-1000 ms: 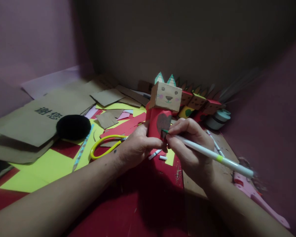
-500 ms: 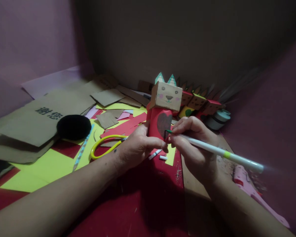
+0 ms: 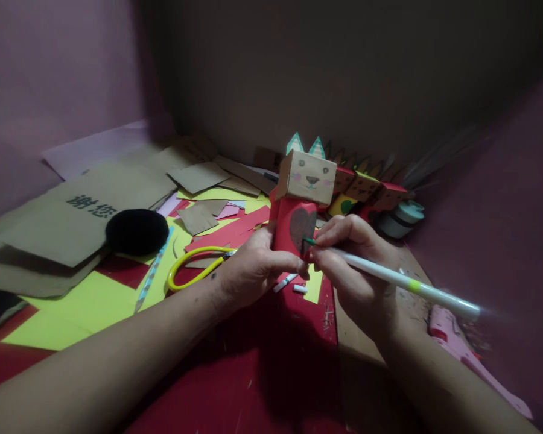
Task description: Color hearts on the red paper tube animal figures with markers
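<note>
A: Starting with the left hand [image 3: 257, 265]: open or closed, and around what?

B: Closed around the red body of the cat figure [image 3: 311, 181], low down, with the thumb laid across the front. Cannot tell the spread of the other fingers, hidden behind the body.

A: And on the right hand [image 3: 359, 274], wide or narrow?

B: Narrow. Pinching a white marker [image 3: 382, 271] close to its green tip, between thumb and forefinger, with the remaining fingers bent in below. Pointing that tip at the lower right edge of the dark heart [image 3: 301, 226] on the figure's front. Too close to tell touching from just short of it.

A: Where to find the figure itself?

B: Between the two hands, held upright over the red tabletop [image 3: 235, 374], box head uppermost.

A: Anything else to note nearby?

B: See yellow-handled scissors [image 3: 203, 248] just beside the left hand, partly covered by it. Farther left, spot a striped pencil [image 3: 151, 274] on yellow paper [image 3: 81, 313]. Behind the right hand, find more box-headed figures [image 3: 364, 187] in a row, next to a lidded jar [image 3: 397, 222]. Lower right, notice a pink tool [image 3: 468, 355].
</note>
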Motion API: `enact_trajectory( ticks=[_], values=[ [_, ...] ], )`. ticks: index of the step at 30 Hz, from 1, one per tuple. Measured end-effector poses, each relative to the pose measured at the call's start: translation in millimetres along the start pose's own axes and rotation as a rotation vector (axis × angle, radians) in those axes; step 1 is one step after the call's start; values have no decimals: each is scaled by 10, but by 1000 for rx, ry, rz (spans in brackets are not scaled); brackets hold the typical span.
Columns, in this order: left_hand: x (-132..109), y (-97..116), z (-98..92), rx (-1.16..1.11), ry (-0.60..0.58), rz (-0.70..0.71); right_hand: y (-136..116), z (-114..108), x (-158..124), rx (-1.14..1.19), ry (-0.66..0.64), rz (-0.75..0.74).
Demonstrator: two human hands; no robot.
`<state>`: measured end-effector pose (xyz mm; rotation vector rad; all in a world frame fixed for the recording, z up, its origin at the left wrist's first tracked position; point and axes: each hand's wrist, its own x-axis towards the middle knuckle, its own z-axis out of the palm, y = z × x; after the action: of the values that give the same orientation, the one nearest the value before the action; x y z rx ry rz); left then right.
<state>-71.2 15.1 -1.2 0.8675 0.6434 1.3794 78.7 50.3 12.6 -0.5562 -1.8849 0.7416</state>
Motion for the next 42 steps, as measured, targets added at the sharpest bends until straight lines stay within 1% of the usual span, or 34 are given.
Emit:
enact_trajectory(
  ticks=[3,8,12,16,18,22,25,31,36,40,42],
  values=[
    [-10,-4,0,4,1,-9,-3,7,2,10,-35,-23],
    [-31,-2,-6,57,13,2,-8,31,0,34,49,-18],
    [-31,-13,-11,58,28,-23,9,20,-9,-36,26,-9],
    [-15,-27,-22,34,14,-15,-7,29,5,-40,6,-53],
    [-11,-27,-23,34,18,-5,-20,41,16,-37,24,-56],
    [-6,-19,-19,56,16,-10,-7,49,17,-15,71,-12],
    [0,-19,-20,50,6,-5,30,38,-5,-16,61,5],
    [9,-38,-62,49,-2,-11,29,32,-20,-35,20,-40],
    [11,-41,-78,66,-8,3,-9,48,10,23,108,-12],
    [11,-26,-45,55,-3,-14,15,22,1,-22,6,-35],
    [8,-27,-35,47,-8,-14,28,14,-7,-30,-2,-36]
  ],
)
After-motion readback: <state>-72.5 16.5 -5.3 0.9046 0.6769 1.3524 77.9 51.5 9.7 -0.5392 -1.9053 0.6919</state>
